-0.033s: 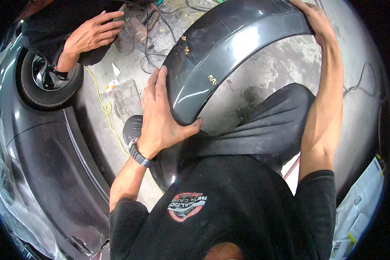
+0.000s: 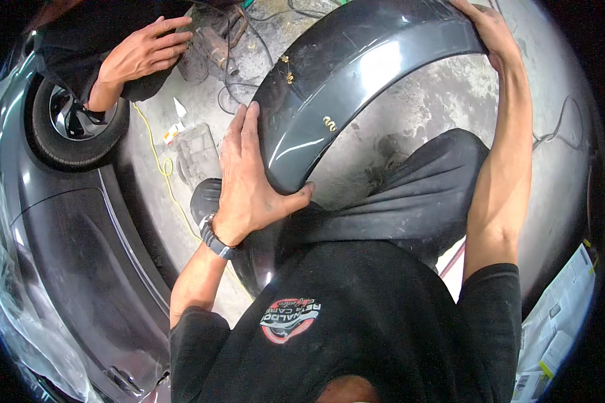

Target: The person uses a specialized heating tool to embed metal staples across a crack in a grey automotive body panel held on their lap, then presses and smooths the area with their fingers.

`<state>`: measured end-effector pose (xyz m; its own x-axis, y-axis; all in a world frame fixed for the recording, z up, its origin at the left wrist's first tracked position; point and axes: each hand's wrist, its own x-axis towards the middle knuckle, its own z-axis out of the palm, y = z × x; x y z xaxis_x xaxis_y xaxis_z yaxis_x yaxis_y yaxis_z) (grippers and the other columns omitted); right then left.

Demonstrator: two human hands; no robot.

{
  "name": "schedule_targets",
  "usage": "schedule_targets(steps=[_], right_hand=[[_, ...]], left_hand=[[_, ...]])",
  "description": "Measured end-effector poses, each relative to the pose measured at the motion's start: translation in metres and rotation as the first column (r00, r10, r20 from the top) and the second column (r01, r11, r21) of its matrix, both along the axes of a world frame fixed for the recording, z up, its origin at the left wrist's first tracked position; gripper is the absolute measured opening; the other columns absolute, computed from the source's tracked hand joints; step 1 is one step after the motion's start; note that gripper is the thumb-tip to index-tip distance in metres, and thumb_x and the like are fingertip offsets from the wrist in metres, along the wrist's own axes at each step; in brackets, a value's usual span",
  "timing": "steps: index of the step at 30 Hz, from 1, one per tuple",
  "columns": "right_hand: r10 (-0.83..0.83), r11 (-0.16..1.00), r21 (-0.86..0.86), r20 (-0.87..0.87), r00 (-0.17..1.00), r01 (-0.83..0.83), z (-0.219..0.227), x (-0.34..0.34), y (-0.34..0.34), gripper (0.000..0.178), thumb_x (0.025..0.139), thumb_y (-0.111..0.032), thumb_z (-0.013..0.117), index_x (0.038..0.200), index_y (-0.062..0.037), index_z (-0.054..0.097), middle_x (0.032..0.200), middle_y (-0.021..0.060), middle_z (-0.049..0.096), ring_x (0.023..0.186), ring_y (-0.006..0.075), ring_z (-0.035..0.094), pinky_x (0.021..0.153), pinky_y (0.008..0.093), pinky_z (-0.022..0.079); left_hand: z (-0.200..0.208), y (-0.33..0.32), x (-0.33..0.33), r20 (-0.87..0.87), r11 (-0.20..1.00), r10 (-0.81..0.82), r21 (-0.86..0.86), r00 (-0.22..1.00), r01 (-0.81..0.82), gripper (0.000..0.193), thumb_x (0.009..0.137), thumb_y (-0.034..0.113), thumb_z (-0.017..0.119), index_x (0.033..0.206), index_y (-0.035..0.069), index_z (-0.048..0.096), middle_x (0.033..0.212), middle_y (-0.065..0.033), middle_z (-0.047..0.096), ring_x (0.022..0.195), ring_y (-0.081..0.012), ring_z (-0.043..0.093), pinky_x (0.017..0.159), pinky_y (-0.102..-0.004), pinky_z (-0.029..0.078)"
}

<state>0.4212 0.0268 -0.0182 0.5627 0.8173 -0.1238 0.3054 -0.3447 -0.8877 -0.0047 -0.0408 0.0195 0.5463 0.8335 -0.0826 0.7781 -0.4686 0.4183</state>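
Observation:
A glossy dark-grey car body panel, curved like a wheel arch, is held up in front of me over my bent leg. My left hand spans its near left end, the thumb on the inner edge and the fingers along the outer edge. At the far right, my right hand grips the other end, its fingers partly hidden behind the panel. Several wavy gold-coloured metal staples show on the surface, among them one staple near the inner edge and another staple near a crack-like line.
Another person's hand rests at upper left by a car wheel. A dark car partly under clear plastic sheet fills the left. A yellow cord, a flat grey case and black cables lie on the floor; printed sheets at lower right.

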Motion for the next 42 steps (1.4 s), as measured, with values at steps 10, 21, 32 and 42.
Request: schedule_targets(steps=[10,21,32,42], right_hand=[[0.008,1.000,-0.016,0.008,1.000,-0.008,-0.002,0.001,0.000,0.042,0.089,-0.037,0.072,0.088,0.0056,0.075,0.072,0.0069,0.069,0.059,0.0144,0.059,0.053,0.0296,0.042],[0.099,0.990,0.112,-0.152,0.983,-0.083,-0.047,0.046,0.000,0.039,0.089,-0.034,0.073,0.086,0.0045,0.075,0.070,0.0054,0.067,0.054,0.0128,0.056,0.049,0.0295,0.040],[-0.040,0.996,-0.079,-0.061,0.997,0.035,-0.006,0.001,-0.001,0.047,0.091,-0.045,0.071,0.083,0.0011,0.074,0.064,0.0015,0.060,0.051,0.0115,0.049,0.047,0.0304,0.035],[-0.182,0.982,-0.076,-0.089,0.979,0.176,-0.024,0.014,0.012,0.053,0.093,-0.056,0.066,0.081,-0.0045,0.067,0.065,-0.0002,0.050,0.054,0.0125,0.045,0.048,0.0334,0.032]], left_hand=[[-0.001,0.000,0.000,-0.002,1.000,0.006,0.005,1.000,-0.006,0.128,0.056,0.034,0.089,0.156,-0.002,0.018,0.152,-0.0325,0.028,0.141,-0.0478,0.032,0.116,-0.0544,0.029],[0.001,-0.002,0.000,-0.011,1.000,-0.006,0.029,1.000,0.006,0.127,0.057,0.034,0.088,0.156,-0.003,0.018,0.151,-0.0331,0.029,0.140,-0.0480,0.033,0.116,-0.0544,0.030],[0.005,-0.006,-0.001,-0.011,0.999,0.000,0.039,1.000,0.001,0.129,0.057,0.035,0.090,0.156,-0.004,0.017,0.151,-0.0329,0.028,0.139,-0.0477,0.033,0.116,-0.0536,0.030],[0.009,-0.009,0.000,-0.003,0.999,0.040,0.035,0.999,-0.040,0.131,0.057,0.042,0.093,0.157,-0.002,0.020,0.153,-0.0342,0.027,0.141,-0.0492,0.032,0.116,-0.0557,0.028]])
